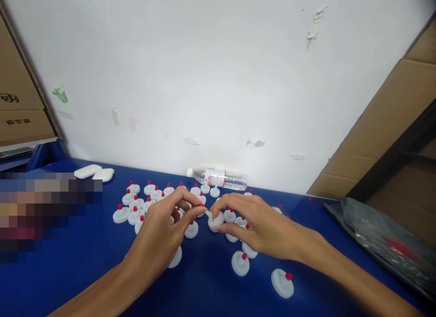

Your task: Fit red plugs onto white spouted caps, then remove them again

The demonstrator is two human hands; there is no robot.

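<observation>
1. Left hand (pixel 162 220): thumb and index finger pinch a small red tip (pixel 201 206).
2. Right hand (pixel 257 226): fingers grip the rim of a round white cap (pixel 215 223), whose narrow neck points toward the red tip (whether the two pieces touch is hidden by the fingers).
3. Position: cap and tip sit between the two hands, over the blue bench (pixel 204 289).
4. Surroundings: many red-tipped white caps (pixel 240 264) stand or lie tilted about both hands, densest on the left.
5. A clear bottle (pixel 235 180) lies on its side near the wall (pixel 218 81); a plastic bag (pixel 384 240) rests at right.
</observation>
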